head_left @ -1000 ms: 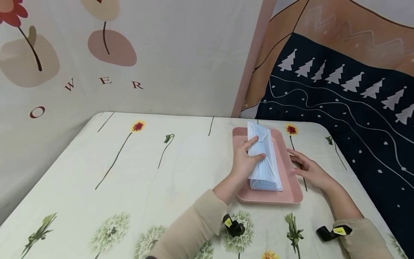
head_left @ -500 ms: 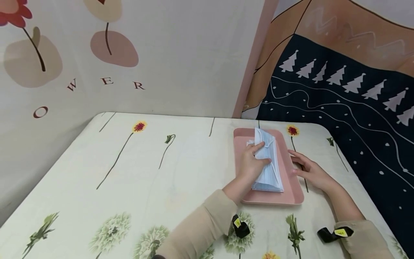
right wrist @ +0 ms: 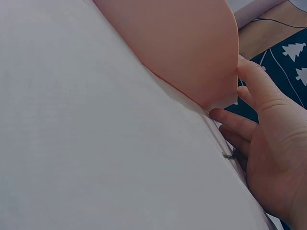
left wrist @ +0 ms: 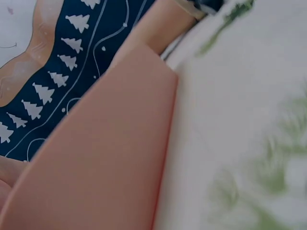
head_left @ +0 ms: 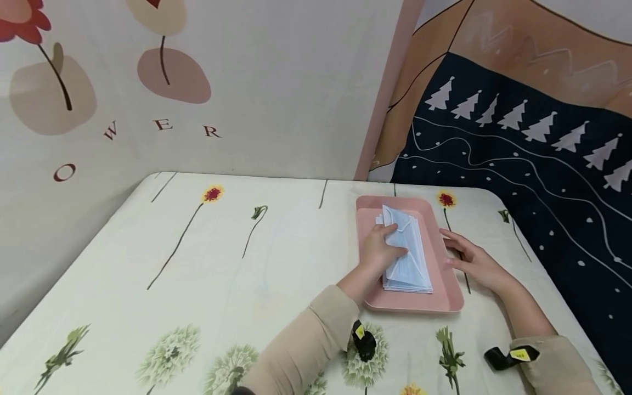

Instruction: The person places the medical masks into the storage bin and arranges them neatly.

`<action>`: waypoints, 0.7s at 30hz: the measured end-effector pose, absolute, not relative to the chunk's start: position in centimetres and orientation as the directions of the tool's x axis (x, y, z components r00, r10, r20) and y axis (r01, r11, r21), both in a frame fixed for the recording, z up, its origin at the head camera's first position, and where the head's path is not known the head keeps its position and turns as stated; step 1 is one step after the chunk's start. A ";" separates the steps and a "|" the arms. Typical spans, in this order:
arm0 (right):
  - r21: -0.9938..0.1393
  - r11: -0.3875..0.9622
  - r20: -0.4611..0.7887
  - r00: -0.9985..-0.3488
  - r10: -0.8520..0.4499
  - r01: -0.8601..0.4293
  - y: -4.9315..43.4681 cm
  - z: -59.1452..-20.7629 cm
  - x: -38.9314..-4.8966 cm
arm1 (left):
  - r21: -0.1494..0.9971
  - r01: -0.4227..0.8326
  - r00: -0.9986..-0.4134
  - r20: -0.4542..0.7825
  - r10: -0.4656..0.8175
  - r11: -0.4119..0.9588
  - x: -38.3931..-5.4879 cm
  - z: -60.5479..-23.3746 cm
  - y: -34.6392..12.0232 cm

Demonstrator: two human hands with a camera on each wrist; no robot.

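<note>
A light-blue face mask (head_left: 406, 233) with a white ear loop is pinched by my left hand (head_left: 377, 253), thumb and index finger over its left side. Beneath it, more flat masks (head_left: 408, 289) lie stacked in a shallow pink tray (head_left: 446, 300). Beyond the tray's right side, my right hand (head_left: 471, 260) has loosely bent fingers at the edge. The right wrist view has the thumb and fingertips of this right hand (right wrist: 273, 139) lightly touching the tray's outer wall (right wrist: 187, 48). The left wrist view is mostly filled by the tray wall (left wrist: 110, 143), which hides the masks.
The tray stands toward the right of a table with a flower-print cloth (head_left: 286, 247). A pale printed curtain (head_left: 286, 93) hangs behind, and a dark cloth with white trees (head_left: 494, 153) hangs along the right side.
My left hand has shifted right, then slightly back left, drawing the mask nearer to me and lower over the stack. The right hand stays at the tray's edge.
</note>
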State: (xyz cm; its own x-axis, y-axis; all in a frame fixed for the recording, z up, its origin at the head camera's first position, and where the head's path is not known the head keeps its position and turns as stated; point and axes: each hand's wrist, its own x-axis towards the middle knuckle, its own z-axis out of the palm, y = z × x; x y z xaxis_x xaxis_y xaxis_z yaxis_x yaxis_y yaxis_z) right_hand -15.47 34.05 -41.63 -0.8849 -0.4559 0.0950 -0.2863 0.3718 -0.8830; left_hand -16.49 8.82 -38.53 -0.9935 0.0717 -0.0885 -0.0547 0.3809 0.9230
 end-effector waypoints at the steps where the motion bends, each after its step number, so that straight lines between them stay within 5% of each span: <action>1: -0.883 0.373 0.095 -0.885 -0.456 -0.286 34.1 -41.6 -15.5 | 0.911 -0.029 -0.994 -0.071 0.087 0.411 -16.5 -38.6 8.7; 21: -0.880 0.371 0.104 -0.883 -0.458 -0.297 34.1 -41.7 -15.5 | 0.534 0.158 -0.980 -0.020 0.199 0.831 -15.9 -39.1 8.8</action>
